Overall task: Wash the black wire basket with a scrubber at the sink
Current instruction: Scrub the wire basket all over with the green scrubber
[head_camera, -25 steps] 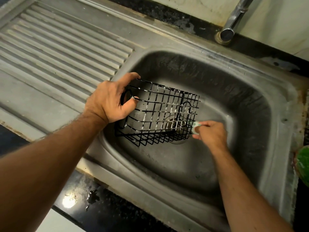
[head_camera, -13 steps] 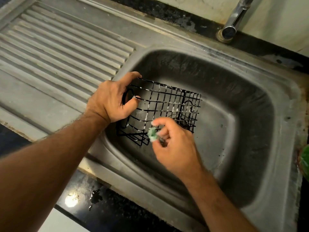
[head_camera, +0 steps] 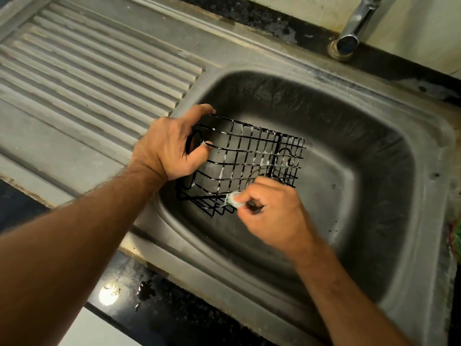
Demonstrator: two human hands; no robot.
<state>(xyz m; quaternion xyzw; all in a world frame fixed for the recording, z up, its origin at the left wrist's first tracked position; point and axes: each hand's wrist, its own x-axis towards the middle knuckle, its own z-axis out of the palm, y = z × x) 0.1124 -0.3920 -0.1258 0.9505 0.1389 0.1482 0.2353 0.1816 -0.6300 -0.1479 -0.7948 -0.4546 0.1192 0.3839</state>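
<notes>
A black wire basket [head_camera: 252, 161] lies on its side inside the steel sink [head_camera: 361, 151], with white suds on its wires. My left hand [head_camera: 169, 148] grips the basket's left end, fingers curled over the top wire and thumb through the side. My right hand [head_camera: 272, 211] pinches a small green scrubber [head_camera: 232, 199] covered in foam and presses it against the basket's lower front edge.
A ribbed steel draining board [head_camera: 94, 71] stretches to the left of the sink. The tap [head_camera: 354, 28] stands at the back right. Black countertop [head_camera: 154, 303] runs along the front edge. Something green [head_camera: 457, 236] shows at the right edge.
My right hand swept the scrubber from the basket's right end to its lower left front, then back toward the middle of the lower edge. My left hand kept its grip.
</notes>
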